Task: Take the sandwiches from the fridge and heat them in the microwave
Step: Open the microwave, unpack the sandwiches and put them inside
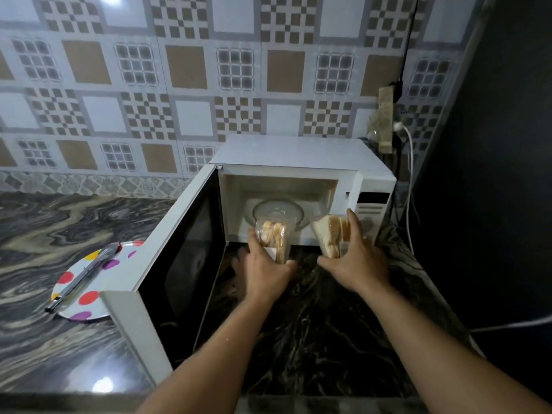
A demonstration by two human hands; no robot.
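A white microwave (301,156) stands on the dark marble counter with its door (179,255) swung wide open to the left. Inside lies a glass turntable (279,209). My left hand (265,267) grips a clear-wrapped sandwich pack (273,234) just in front of the cavity opening. My right hand (355,255) grips a second wrapped triangular sandwich (327,231) at the right side of the opening, below the control panel (373,207). Both packs are held at the cavity's threshold.
A polka-dot plate (77,294) with metal tongs (80,277) across it lies on the counter left of the open door. Cables (410,162) and a socket strip hang at the wall behind the microwave. A dark wall closes the right side.
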